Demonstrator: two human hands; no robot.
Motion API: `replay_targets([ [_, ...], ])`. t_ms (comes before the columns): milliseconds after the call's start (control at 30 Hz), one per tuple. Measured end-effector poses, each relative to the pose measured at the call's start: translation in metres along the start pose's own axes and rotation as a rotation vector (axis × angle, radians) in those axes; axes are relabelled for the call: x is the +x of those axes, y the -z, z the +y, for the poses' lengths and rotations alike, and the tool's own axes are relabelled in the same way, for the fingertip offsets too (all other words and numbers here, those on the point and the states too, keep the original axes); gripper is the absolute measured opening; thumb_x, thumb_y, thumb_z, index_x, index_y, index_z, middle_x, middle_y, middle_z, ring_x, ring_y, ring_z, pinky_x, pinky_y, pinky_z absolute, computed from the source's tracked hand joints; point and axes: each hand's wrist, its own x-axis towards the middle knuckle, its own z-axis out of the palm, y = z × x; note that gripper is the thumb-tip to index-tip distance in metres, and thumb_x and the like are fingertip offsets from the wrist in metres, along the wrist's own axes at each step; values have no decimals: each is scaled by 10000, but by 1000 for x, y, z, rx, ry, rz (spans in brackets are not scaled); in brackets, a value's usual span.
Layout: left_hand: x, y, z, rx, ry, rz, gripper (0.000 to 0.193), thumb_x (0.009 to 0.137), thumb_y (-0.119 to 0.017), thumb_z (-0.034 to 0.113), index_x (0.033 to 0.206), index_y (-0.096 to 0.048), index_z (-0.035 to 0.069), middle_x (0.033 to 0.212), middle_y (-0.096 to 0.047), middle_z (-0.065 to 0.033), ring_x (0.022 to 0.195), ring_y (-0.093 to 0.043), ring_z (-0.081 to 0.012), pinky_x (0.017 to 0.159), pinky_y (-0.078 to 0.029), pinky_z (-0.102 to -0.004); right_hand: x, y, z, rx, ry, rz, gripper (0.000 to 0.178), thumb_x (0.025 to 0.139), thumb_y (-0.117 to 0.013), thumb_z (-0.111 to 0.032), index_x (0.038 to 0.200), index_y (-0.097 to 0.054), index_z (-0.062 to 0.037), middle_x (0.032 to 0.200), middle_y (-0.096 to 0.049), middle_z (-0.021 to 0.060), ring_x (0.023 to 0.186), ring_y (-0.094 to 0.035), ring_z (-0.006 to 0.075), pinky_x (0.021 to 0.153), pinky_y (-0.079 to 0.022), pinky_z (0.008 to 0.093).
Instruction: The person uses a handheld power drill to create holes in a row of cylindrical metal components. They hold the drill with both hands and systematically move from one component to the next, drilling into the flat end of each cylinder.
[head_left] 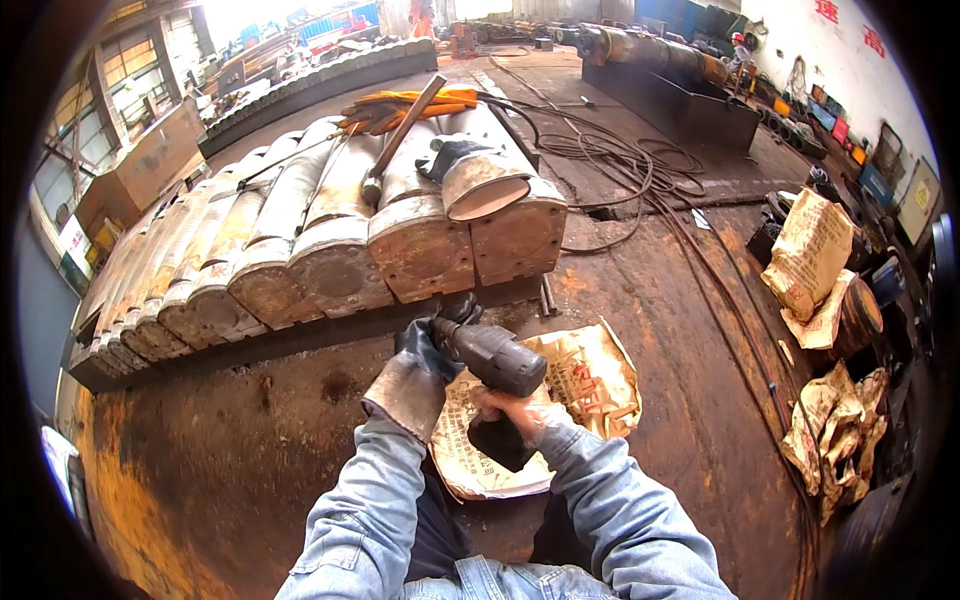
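Note:
My right hand (525,412) is wrapped round the handle of a dark cordless impact wrench (493,358), with a black battery block (500,443) at its base. The wrench's nose points away and to the left, toward the foot of a row of heavy, round-topped metal blocks (420,255). My left hand (415,368), in a dark work glove with a pale cuff, closes round the front of the wrench; its fingertips are partly hidden. Beneath the tool, a crumpled brown paper sack (590,385) lies on the floor between my legs.
On the blocks rest a loose work glove (485,185), orange gloves (385,108) and a bar with a thick end (405,140). Cables (640,165) coil across the rusty floor. More paper sacks (815,255) lie to the right. A long dark trough (665,105) stands farther back.

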Motion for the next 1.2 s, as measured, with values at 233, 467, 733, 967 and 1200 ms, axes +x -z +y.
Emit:
replay_targets([
  [233, 55, -57, -65, -435, 357, -169, 384, 943, -557, 381, 1120, -705, 75, 1066, -704, -209, 1020, -663, -368, 890, -501, -417, 22, 16, 21, -378, 177, 139, 180, 838, -732, -218, 847, -675, -48, 698, -632, 32, 648, -599, 149, 622, -489, 332],
  [467, 55, -70, -106, 15, 305, -680, 424, 932, -569, 427, 1108, -711, 68, 1115, -693, -207, 1058, -660, -311, 912, -486, -393, 23, -17, -9, -168, 47, 119, 105, 827, -684, -119, 858, -654, -23, 713, -624, 45, 683, -596, 159, 650, -468, 310],
  [733, 31, -7, -116, -694, 602, 205, 364, 889, -706, 395, 794, -672, 46, 652, -575, -54, 608, -511, -174, 596, -435, -378, 70, -76, -6, -25, 129, 91, 138, 818, -704, -118, 902, -639, -30, 692, -588, 35, 647, -559, 161, 642, -463, 311],
  [967, 29, 27, -111, -774, 826, 176, 357, 889, -725, 405, 961, -732, 56, 775, -678, -38, 585, -531, -143, 544, -426, -332, 112, -101, -18, 156, 208, 72, 293, 806, -744, -82, 1083, -662, -27, 852, -640, 25, 675, -557, 140, 617, -473, 293],
  [1200, 29, 6, -120, -912, 657, 309, 288, 912, -730, 276, 926, -705, -11, 820, -686, -54, 771, -582, -120, 716, -475, -314, 138, -92, 24, -123, 403, 38, 366, 854, -708, -103, 1185, -601, 11, 1000, -682, 105, 822, -649, 215, 733, -546, 358],
])
